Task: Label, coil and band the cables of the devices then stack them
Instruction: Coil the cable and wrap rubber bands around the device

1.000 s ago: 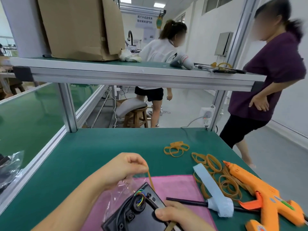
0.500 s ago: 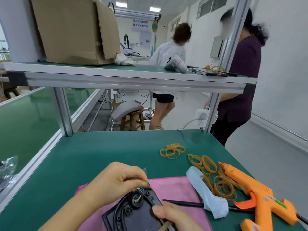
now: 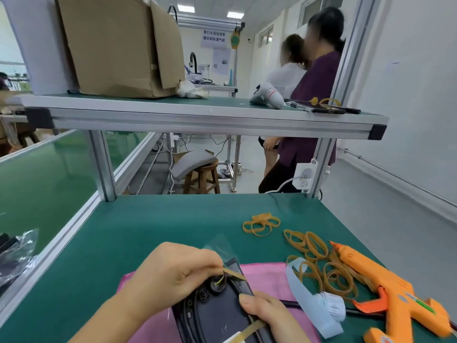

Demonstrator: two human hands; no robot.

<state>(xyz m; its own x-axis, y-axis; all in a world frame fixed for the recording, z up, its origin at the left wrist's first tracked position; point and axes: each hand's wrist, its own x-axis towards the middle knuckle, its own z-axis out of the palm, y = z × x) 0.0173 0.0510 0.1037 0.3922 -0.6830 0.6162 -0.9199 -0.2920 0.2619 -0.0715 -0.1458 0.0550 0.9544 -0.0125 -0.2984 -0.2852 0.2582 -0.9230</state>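
A black device (image 3: 217,310) with coloured wires in a round socket lies on a pink cloth (image 3: 264,273) at the near edge of the green table. My left hand (image 3: 173,276) rests over its upper left and pinches a tan rubber band (image 3: 235,274) stretched across the top. My right hand (image 3: 267,315) grips the device's right edge, thumb on top, with the band's other end (image 3: 249,330) showing below it. A black cable (image 3: 289,304) runs right from the device. Clear plastic film (image 3: 220,243) sticks up behind my left hand.
Loose rubber bands (image 3: 319,266) lie to the right, more bands (image 3: 261,224) farther back. A label strip roll (image 3: 319,303) and an orange glue gun (image 3: 395,295) sit at right. A shelf (image 3: 197,117) hangs overhead. Two people (image 3: 309,95) stand beyond the table.
My left hand has pulled the band down over the device's top. The view has tilted, and the two people have moved together behind the right post.
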